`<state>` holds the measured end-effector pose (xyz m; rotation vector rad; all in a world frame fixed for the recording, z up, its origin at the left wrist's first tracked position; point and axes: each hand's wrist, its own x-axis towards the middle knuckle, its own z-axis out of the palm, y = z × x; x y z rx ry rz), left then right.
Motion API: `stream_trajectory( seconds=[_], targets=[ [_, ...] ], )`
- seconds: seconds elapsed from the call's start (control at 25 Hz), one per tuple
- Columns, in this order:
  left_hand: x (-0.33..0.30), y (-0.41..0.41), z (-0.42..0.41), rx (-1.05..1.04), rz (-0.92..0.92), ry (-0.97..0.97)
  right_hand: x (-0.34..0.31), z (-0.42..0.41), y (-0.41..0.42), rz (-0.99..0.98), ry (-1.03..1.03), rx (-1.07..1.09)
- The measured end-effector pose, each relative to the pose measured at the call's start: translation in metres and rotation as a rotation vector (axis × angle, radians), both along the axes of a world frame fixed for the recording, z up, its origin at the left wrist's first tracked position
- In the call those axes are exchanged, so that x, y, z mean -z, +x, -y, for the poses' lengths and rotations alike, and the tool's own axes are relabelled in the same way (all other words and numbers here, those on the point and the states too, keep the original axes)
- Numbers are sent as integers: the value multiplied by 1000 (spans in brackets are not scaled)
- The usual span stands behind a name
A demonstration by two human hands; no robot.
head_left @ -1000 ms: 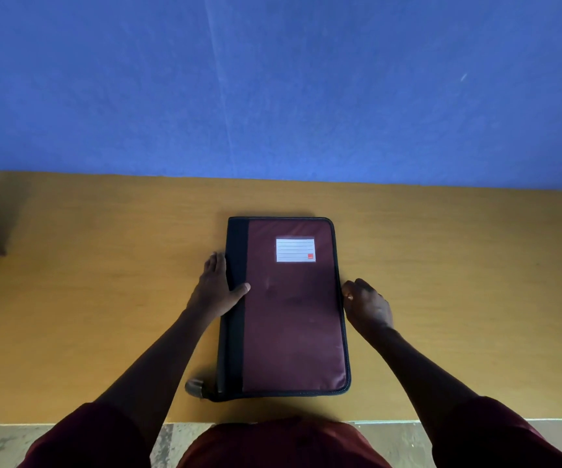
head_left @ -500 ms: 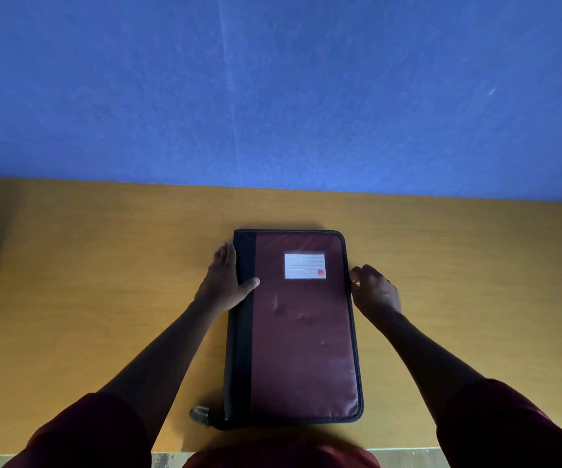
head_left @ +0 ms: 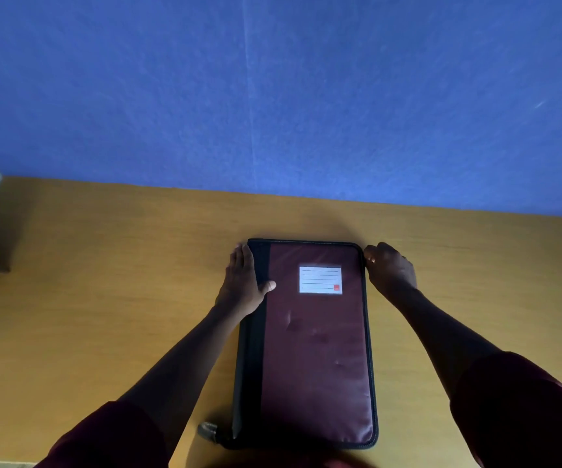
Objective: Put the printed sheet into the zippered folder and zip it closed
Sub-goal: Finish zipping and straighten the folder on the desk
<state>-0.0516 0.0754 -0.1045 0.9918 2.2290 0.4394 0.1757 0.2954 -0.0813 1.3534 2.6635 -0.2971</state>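
1. Since the zippered folder (head_left: 310,342) lies flat and closed on the wooden table (head_left: 104,298), cover up with its label (head_left: 320,280) toward 12 o'clock, the printed sheet is judged already inside; no sheet shows anywhere on the table.
2. The left hand (head_left: 244,285) rests flat along the black spine at about 10 o'clock of the folder, fingers straight, thumb laid onto the cover, pressing rather than gripping.
3. The right hand (head_left: 389,268) sits at the far right corner, at about 1 o'clock, fingers curled against the zipper edge; it looks to be pinching the zipper pull there, though the pull itself is too small and dark to make out.
4. A grey tab (head_left: 208,430) sticks out at the near left corner, at 7 o'clock.
5. What is left, as I judge it: running the zip round the top edge to the spine. Whether the right side is already closed I cannot tell.
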Motion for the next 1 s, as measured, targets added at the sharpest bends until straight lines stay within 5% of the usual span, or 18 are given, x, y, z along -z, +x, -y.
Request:
stream_trajectory(
  seconds=[0.52, 1.0],
  targets=[
    [4, -9, -24, -48, 6, 24, -8, -64, -58, 147, 36, -201],
    [7, -8, -23, -40, -18, 49, -14, -81, -84, -31, -253, -252]
  ],
)
